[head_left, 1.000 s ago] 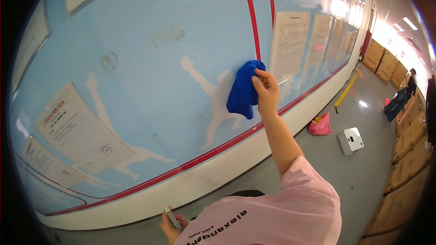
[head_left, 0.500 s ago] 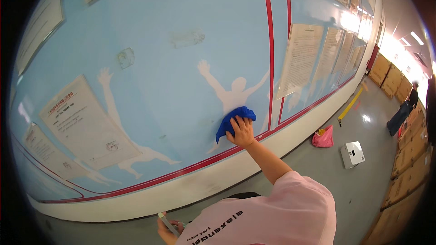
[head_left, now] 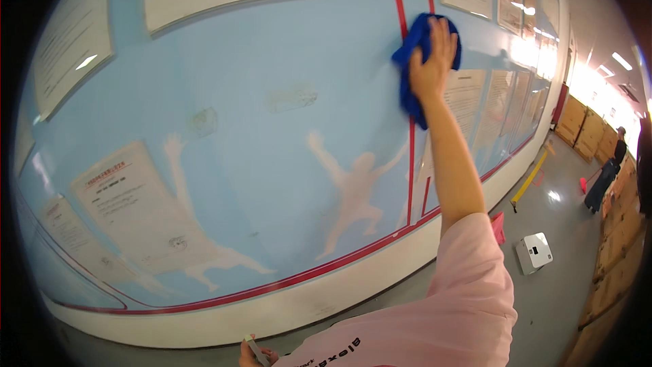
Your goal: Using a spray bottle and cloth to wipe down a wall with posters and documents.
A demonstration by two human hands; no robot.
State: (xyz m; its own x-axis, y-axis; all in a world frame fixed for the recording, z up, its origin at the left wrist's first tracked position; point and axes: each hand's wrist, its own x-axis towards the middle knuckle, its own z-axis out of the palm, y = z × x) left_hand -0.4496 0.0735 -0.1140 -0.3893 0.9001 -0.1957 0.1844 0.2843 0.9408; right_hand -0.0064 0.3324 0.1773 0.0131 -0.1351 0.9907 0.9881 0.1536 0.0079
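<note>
Pressing one blue cloth flat against wall, right hand open-palmed; left hand gripping one small grey object.

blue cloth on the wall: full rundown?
The blue cloth looks like soft, deep-blue fabric, bunched and folded rather than spread flat. The right hand presses it, fingers spread, high against the glossy light-blue wall panel, over a vertical red stripe. A loose fold hangs below the palm. No stains can be made out.

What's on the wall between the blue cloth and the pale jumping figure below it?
In the head view, only bare light-blue wall and the vertical red stripe lie between the cloth under the right hand and the figure.
</note>
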